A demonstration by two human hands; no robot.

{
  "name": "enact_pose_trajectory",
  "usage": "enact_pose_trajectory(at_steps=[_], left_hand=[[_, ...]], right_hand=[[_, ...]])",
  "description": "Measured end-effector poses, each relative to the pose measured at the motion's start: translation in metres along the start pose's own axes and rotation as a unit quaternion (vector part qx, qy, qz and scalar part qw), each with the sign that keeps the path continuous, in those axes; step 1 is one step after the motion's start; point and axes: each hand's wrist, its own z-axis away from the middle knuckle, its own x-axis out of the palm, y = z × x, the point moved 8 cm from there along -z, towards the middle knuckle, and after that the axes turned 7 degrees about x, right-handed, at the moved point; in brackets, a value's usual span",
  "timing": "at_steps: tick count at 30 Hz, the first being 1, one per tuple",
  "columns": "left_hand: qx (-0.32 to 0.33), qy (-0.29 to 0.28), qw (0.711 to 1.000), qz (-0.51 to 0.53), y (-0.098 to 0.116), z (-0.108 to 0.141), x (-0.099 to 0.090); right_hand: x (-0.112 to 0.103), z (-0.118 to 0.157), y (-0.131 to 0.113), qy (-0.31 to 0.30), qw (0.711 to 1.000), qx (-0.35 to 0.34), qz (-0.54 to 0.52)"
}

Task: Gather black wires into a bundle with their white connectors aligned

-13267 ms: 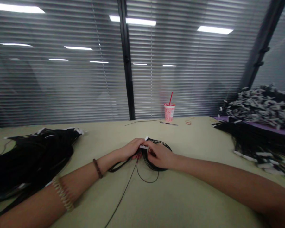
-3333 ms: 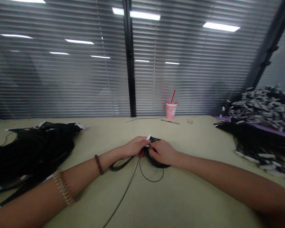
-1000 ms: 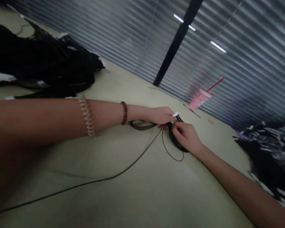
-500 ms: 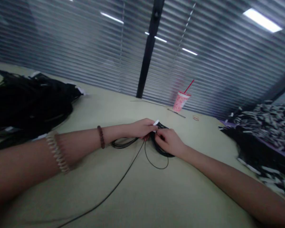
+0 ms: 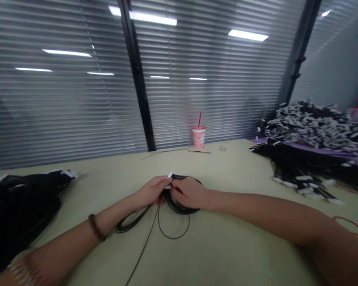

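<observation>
My left hand (image 5: 152, 191) is closed on the white connector end (image 5: 170, 175) of a coiled bundle of thin black cables (image 5: 176, 207). My right hand (image 5: 190, 193) is right beside it, fingers curled and pinched at the cables near the connector; the exact contact is hidden. Part of the coil (image 5: 125, 227) hangs out below my left wrist. A single loose loop of cable (image 5: 173, 238) and a straight cable (image 5: 141, 254) trail from the bundle over the table toward me.
A dark cable pile (image 5: 20, 210) lies at the left. Black cables with white ends (image 5: 307, 167) and a heap of white connectors (image 5: 316, 123) fill the right. A pink cup with a straw (image 5: 199, 137), a thin dark tool (image 5: 200, 152) and a red rubber band (image 5: 349, 226) sit on the table.
The head view has turned to the right and levelled, so the hands and cup appear further left and lower. Both hands keep hold of the cable bundle.
</observation>
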Motion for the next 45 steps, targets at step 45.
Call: enact_pose_trajectory(at_steps=[45], left_hand=[[-0.001, 0.004, 1.000, 0.019, 0.0013, 0.0034, 0.0002]], right_hand=[[0.0008, 0.0010, -0.0068, 0.022, 0.998, -0.056, -0.008]])
